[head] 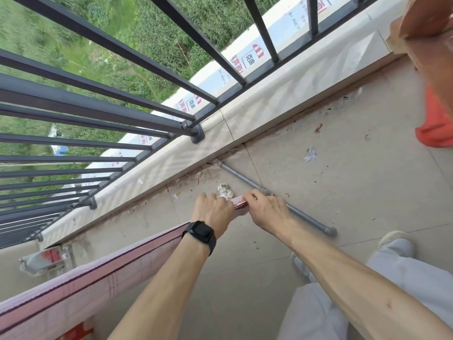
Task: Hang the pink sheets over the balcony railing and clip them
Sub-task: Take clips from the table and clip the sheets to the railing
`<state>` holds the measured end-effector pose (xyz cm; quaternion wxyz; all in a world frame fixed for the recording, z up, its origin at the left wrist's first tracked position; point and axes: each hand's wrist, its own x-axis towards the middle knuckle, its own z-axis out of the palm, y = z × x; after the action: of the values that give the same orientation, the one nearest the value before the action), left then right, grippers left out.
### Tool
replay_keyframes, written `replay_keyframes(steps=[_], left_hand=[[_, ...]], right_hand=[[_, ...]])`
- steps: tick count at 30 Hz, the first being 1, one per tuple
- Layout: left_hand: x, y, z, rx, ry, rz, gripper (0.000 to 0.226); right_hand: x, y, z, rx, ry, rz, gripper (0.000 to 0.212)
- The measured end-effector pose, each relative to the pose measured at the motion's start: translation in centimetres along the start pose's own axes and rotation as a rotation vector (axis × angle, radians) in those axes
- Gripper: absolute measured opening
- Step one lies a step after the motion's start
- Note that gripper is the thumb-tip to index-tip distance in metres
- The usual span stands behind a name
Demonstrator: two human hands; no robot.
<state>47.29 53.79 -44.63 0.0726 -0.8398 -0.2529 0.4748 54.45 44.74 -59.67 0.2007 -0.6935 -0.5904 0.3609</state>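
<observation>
Left hand [212, 209]: gripping the sheet's top edge, watch [200, 232] on the wrist
Right hand [266, 209]: pinching the same edge just beside it
Pink sheet [81, 285]: stretching lower left, inside the railing [98, 111], above the floor [343, 168]

We see red and dark Chinese characters printed on the white protective film [247, 60] along the outer ledge, repeated toward centre left, too tilted for us to read surely, no other text legible.

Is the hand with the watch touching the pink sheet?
Touching. In the head view the left hand is closed around the pink sheet at its edge.
</observation>
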Motion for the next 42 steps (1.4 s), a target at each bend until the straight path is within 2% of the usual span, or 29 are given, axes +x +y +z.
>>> replay_keyframes(steps=[3,6,8,12,13,15,17,19,20,23,24,25,28,30,32,35,38,40,42], left_hand=[[-0.4,0.0,-0.2,0.035,-0.041,0.031,0.025],[-0.3,0.2,0.0,0.043,-0.053,0.010,0.021],[0.0,0.3,0.2,0.053,-0.069,0.010,0.024],[0.1,0.6,0.3,0.101,-0.084,0.053,0.026],[0.0,0.7,0.4,0.106,-0.089,0.061,0.025],[-0.2,0.5,0.6,0.113,-0.096,0.054,0.025],[-0.3,0.3,0.6,0.087,-0.081,0.038,0.020],[-0.5,0.2,0.1,0.070,-0.073,0.030,0.018],[-0.5,0.3,-0.2,0.062,-0.080,0.027,0.017],[-0.5,0.5,-0.6,0.067,-0.065,0.016,0.017],[-0.5,0.5,-0.5,0.066,-0.066,0.007,0.019],[-0.5,0.6,-0.3,0.054,-0.063,-0.005,0.020],[-0.6,0.8,0.2,0.002,-0.062,-0.047,0.021],[-0.6,0.8,0.0,-0.010,-0.051,-0.064,0.021],[-0.7,0.8,-0.6,-0.021,-0.040,-0.057,0.026],[-0.7,0.8,-1.2,-0.031,-0.065,-0.038,0.032],[-0.5,0.8,-0.7,-0.001,-0.063,-0.042,0.028],[-0.3,0.7,-0.2,0.007,-0.056,-0.041,0.022],[-0.2,0.6,-0.1,-0.005,-0.063,-0.035,0.025]], right_hand=[[-0.5,1.5,0.0,-0.129,-0.183,0.160,0.029],[-1.8,3.4,-0.3,-0.087,-0.238,0.358,0.030],[-2.5,3.7,-0.2,0.001,-0.238,0.328,0.036],[-1.9,1.3,-0.1,0.188,-0.249,0.098,0.070],[-1.7,0.5,0.1,0.206,-0.238,0.033,0.068],[-1.2,-0.6,0.4,0.256,-0.174,-0.043,0.042],[-0.9,-0.6,0.4,0.291,-0.145,-0.023,0.028],[-0.8,-0.2,0.0,0.356,-0.129,0.087,0.027],[-0.7,0.1,-0.4,0.437,-0.105,0.204,0.028],[-0.8,1.8,-1.5,1.015,-0.049,0.797,0.047],[-1.0,2.5,-1.6,1.198,-0.039,0.915,0.048],[-1.2,2.9,-1.6,1.286,-0.038,0.942,0.043],[-2.2,2.1,-2.7,1.274,-0.061,0.825,0.020],[-2.9,1.3,-3.3,1.304,-0.094,0.772,0.024],[-3.2,1.0,-3.7,1.216,-0.115,0.705,0.028],[-3.7,1.2,-3.4,1.248,-0.066,0.704,0.011],[-4.1,1.6,-3.1,1.181,-0.081,0.732,0.020],[-4.3,1.7,-3.1,1.125,-0.128,0.731,0.011],[-4.5,1.5,-3.0,1.084,-0.165,0.697,0.025]])
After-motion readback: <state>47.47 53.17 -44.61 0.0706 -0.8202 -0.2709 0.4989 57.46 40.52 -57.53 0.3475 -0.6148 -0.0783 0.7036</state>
